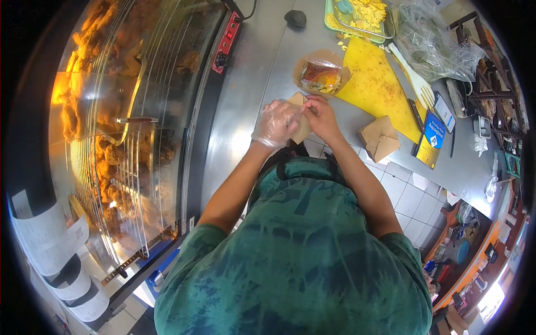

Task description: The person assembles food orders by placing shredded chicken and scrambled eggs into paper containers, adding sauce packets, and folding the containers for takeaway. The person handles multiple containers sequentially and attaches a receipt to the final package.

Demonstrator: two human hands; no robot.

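Observation:
In front of my body both hands are on a folded piece of brown cardboard [302, 133], the same colour as the takeout boxes nearby. My left hand [276, 121] wears a clear plastic glove and grips its left side with bent fingers. Bare, my right hand [322, 116] pinches its right edge. Just beyond the hands stands an open brown takeout box [304, 84] with food inside, partly covered by clear film. A folded-up takeout box [381, 139] sits to the right, close to the counter's near edge.
Left is a glass-fronted warmer [162, 111] full of fried food, with a red control panel [226, 42]. A stained yellow cutting board [377, 78] lies on the steel counter [254, 67]. Around it are a knife [416, 114], a white hand-shaped tool [416, 78], a phone [445, 114] and a food tray [363, 17].

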